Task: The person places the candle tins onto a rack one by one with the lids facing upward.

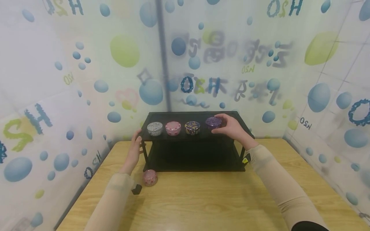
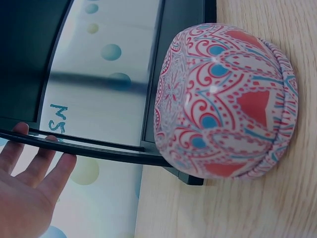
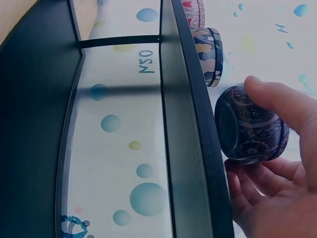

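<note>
My right hand (image 1: 229, 128) grips a purple patterned round tin (image 1: 213, 123) between thumb and fingers, at the right part of the top tier of a black two-tier shelf (image 1: 199, 115). In the right wrist view the tin (image 3: 252, 126) is tilted, its base close to the shelf's edge. My left hand (image 1: 133, 153) touches the shelf's left side; in the left wrist view its extended fingertips rest along the black frame. Nearby, a pink-and-red patterned tin (image 2: 223, 99) lies on the table by the shelf's front left corner.
Along the top tier stand a silver-grey tin (image 1: 154, 129), a pink tin (image 1: 173, 128) and a dark multicoloured tin (image 1: 192, 128), side by side. The wooden table (image 1: 196, 202) spreads in front. Curtains (image 1: 124, 80) printed with bubbles enclose the back and sides.
</note>
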`<state>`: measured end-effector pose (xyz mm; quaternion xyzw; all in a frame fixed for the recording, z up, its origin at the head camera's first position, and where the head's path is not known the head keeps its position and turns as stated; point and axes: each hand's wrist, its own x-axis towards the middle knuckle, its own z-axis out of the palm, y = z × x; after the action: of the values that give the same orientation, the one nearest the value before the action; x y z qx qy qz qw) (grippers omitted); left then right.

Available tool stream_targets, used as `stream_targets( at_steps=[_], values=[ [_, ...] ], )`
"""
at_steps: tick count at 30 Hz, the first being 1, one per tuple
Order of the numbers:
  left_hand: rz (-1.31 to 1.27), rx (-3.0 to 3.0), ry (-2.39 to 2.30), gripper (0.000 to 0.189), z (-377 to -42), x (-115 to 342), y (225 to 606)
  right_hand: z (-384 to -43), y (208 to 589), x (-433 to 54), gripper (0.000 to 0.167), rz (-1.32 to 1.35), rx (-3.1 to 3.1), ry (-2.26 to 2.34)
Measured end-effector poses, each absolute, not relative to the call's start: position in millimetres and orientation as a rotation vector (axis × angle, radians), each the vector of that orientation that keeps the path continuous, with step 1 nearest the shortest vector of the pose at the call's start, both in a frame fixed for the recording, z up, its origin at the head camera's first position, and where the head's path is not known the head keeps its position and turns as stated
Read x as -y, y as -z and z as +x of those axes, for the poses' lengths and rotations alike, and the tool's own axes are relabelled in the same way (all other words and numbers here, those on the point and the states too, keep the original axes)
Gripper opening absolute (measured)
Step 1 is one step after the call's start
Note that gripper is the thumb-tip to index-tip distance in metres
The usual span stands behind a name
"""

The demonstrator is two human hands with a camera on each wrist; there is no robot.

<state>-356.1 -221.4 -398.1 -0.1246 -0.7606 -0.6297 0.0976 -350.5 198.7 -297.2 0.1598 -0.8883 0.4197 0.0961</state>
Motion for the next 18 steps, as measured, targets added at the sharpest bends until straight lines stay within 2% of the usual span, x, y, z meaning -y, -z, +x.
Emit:
stream_targets(
  at_steps=[6,18],
  values=[
    [-0.359,2.271,1.869,0.054,-345.4,218.2,387.1,-353.3,298.5,-198.4,0.072,0.467,2.665,-1.204],
    [-0.347,2.25,1.837,0.056,-362.5,222.4,404.5,-358.3,300.4,-198.7,0.072,0.501,2.715,-1.153]
  ],
)
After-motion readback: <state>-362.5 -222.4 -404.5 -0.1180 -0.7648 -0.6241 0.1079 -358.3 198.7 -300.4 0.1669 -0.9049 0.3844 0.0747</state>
